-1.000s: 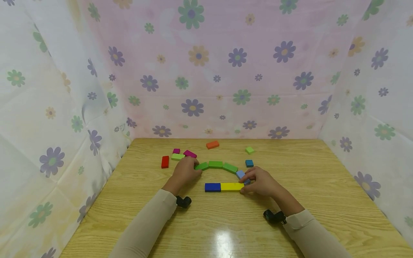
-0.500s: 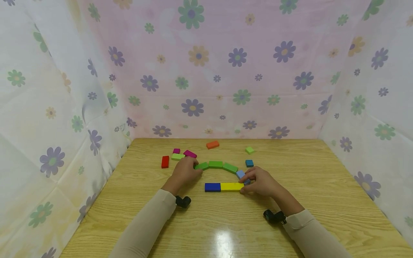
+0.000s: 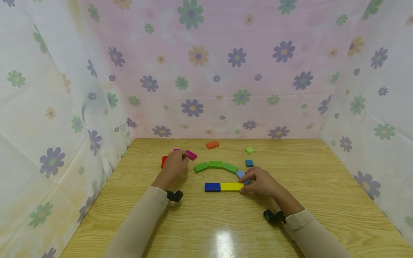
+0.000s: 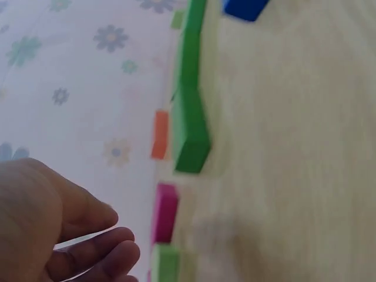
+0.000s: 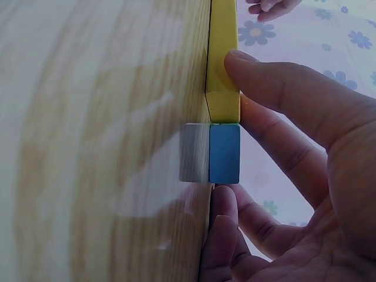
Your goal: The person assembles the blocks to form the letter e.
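Observation:
Three green blocks [image 3: 216, 164] and a light blue block [image 3: 240, 175] form an arch on the table. Below it, a dark blue block [image 3: 212, 187] lies end to end with a yellow block [image 3: 230, 187]. The thumb and index finger of my right hand [image 3: 260, 182] pinch the yellow block's right end; its other fingers curl beside a blue block [image 5: 225, 154] touching that end. My left hand [image 3: 174, 165], loosely curled and holding nothing, hovers by a magenta block [image 3: 191, 154] and a lime block [image 4: 166, 263], which it hides in the head view.
A red block [image 3: 164, 161] is partly covered by the left hand. Farther back lie an orange block [image 3: 212, 144], a small lime block [image 3: 250, 150] and a small teal block [image 3: 249, 163]. Flowered cloth [image 3: 222, 71] surrounds the wooden table [image 3: 206, 222] behind and at both sides.
My left hand has left the arch's left green block and moved left and slightly back, over the lime block. The right hand stays in place.

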`<state>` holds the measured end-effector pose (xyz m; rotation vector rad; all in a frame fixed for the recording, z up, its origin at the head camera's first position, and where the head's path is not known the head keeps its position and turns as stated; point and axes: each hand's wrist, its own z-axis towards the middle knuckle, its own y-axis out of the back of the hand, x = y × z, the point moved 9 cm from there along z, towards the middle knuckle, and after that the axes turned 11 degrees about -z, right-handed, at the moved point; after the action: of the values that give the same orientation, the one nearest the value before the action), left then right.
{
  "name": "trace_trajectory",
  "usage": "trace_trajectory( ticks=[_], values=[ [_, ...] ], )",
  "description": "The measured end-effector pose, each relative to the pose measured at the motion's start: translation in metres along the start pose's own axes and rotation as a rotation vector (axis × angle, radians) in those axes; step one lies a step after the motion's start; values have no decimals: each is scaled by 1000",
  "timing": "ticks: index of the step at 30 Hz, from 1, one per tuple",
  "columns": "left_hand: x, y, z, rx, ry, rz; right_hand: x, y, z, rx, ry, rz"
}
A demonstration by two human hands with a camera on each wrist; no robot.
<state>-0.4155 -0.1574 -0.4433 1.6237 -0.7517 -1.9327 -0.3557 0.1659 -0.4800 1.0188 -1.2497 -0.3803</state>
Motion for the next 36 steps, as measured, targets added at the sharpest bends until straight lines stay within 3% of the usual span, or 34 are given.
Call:
trace_trajectory(
  ticks=[7, 15, 24, 31, 36],
  values=[
    [14, 35, 7, -28, 42, 52, -1, 0, 0, -3, -5, 3],
    [37, 53, 9, -36, 122, 94, -3, -1, 0, 0, -18, 21],
    [59, 56, 5, -14, 223, 178, -4, -1, 0, 4, -23, 7],
    [76, 54, 0, -2, 302, 130, -3, 0, 0, 1, -19, 18],
    [82, 53, 0, -11, 308, 129, -3, 0, 0, -2, -15, 27]
  ],
)
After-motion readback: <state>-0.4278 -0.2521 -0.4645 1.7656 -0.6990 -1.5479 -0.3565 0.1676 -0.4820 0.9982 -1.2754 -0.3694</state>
